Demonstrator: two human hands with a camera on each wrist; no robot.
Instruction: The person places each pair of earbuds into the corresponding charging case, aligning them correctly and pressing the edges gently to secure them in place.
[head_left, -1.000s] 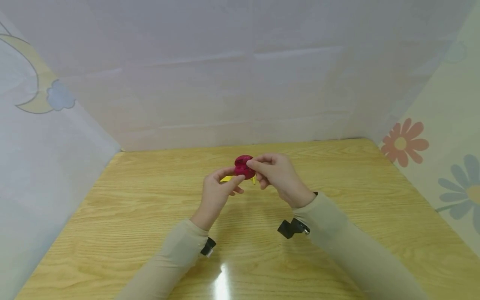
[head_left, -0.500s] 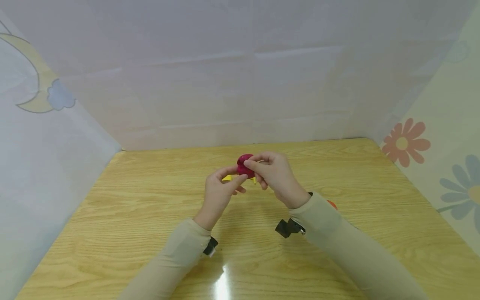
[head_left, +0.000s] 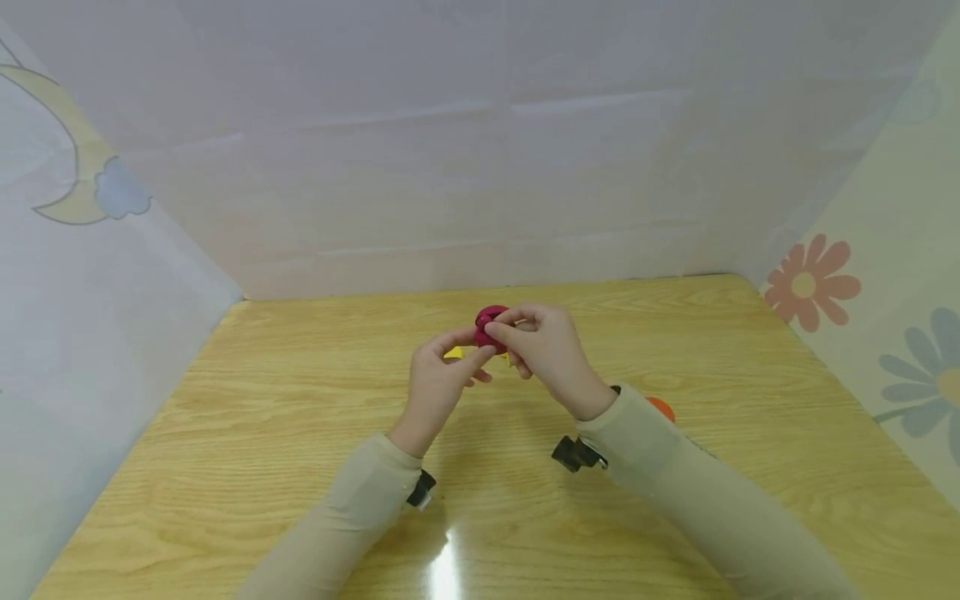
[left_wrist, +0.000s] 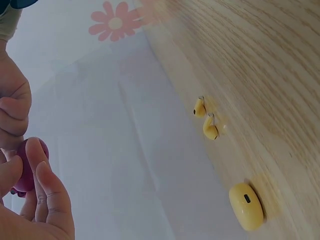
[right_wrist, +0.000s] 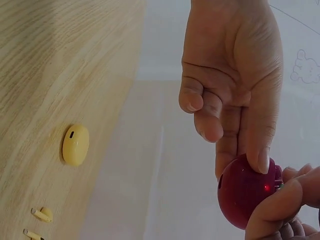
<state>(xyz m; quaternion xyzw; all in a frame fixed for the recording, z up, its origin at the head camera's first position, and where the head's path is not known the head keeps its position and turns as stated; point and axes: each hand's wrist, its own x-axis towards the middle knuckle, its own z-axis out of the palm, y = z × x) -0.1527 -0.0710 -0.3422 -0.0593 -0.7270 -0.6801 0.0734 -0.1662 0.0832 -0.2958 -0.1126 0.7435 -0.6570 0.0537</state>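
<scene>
My left hand (head_left: 438, 379) holds a dark red earbud case (head_left: 492, 339) between thumb and fingers, raised over the table. The case stands lid-up in the head view, and a small red light glows on its glossy shell (right_wrist: 242, 192) in the right wrist view. My right hand (head_left: 551, 350) pinches a small dark red earbud (head_left: 483, 319) at the case's opening; the fingers hide most of it. In the right wrist view the right thumb (right_wrist: 262, 135) lies against the case. The left wrist view shows the case (left_wrist: 27, 175) partly covered by the left fingers.
Beyond the hands, a yellow earbud case (left_wrist: 246, 206) rests on the wooden table (head_left: 300, 400), with two yellow earbuds (left_wrist: 210, 128) beside it. An orange object (head_left: 662, 408) shows from behind the right sleeve. Cloth-like walls enclose the table's back and sides.
Both hands have shifted slightly away and right with the red case, which has turned a little. The rounded red earbud now shows above the right thumb. More of the orange object is uncovered.
</scene>
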